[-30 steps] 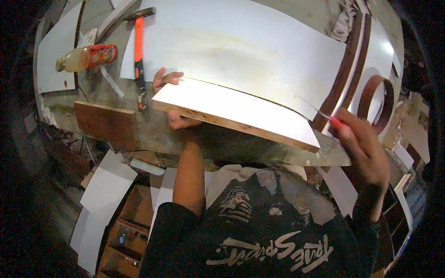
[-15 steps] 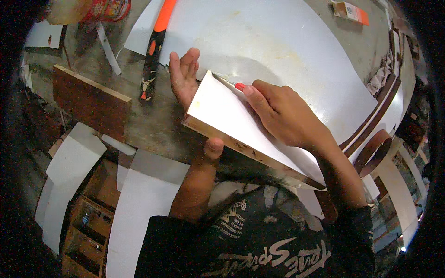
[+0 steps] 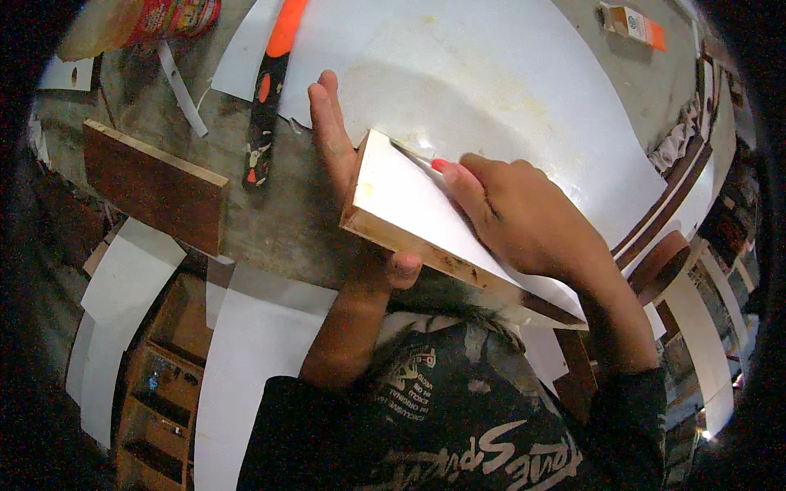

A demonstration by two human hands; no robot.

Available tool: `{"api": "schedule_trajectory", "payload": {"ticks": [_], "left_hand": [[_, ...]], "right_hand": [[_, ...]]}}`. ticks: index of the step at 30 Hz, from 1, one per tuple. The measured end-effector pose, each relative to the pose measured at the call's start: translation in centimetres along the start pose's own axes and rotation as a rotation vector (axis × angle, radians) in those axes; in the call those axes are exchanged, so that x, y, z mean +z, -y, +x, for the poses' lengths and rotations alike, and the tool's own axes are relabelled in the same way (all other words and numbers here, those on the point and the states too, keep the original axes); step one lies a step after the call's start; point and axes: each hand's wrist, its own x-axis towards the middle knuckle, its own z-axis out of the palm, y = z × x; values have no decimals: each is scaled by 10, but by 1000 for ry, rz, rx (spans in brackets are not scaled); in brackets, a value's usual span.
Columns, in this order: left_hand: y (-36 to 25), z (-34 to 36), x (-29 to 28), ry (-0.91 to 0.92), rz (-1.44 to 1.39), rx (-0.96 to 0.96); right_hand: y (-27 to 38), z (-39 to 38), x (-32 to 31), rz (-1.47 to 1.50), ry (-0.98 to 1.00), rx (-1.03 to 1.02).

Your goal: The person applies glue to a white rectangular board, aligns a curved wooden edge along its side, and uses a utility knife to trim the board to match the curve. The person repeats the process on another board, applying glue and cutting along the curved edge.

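- White-faced board (image 3: 426,217) lies at the table's (image 3: 270,221) near edge, long axis running lower right.
- Left hand (image 3: 352,188) clamps its left end.
- Right hand (image 3: 524,213) presses a red-tipped tool (image 3: 438,164), probably a blade, onto it.

Board (image 3: 426,214): wooden panel, white laminate top face, raw brown edge along its near side; lies tilted, running from centre toward 4 o'clock.
Board support: rests on the grey worktop (image 3: 270,221) and overlaps the large white sheet (image 3: 491,90) at 12 o'clock.
Left hand (image 3: 348,188): clasps the board's left end, fingers extended toward 11 o'clock, thumb pressed on the brown edge.
Right hand (image 3: 532,217): lies on the white face, gripping the tool.
Tool (image 3: 430,159): thin, red-ended, at the board's far edge; blade detail indistinct.
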Motion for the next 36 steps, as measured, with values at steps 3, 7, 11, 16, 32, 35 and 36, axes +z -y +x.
{"api": "schedule_trajectory", "payload": {"ticks": [3, 7, 11, 16, 32, 35, 36], "left_hand": [[15, 2, -9, 11, 164, 123], [28, -3, -16, 5, 259, 180], [25, -4, -13, -55, 345, 105], [3, -1, -16, 61, 287, 90], [-17, 182, -64, 1137, 784, 374], [10, 185, -65, 1162, 926, 589], [16, 184, -67, 1154, 977, 633]], "right_hand": [[-7, -15, -1, -71, 34, 97], [-25, -34, 1, -96, -23, 75], [-56, -62, -4, -264, 28, 160], [-79, -136, 8, 261, -461, 79], [126, -30, 224, 832, -804, 118], [152, 36, 217, 803, -932, 291], [156, 50, 214, 804, -971, 350]]}}
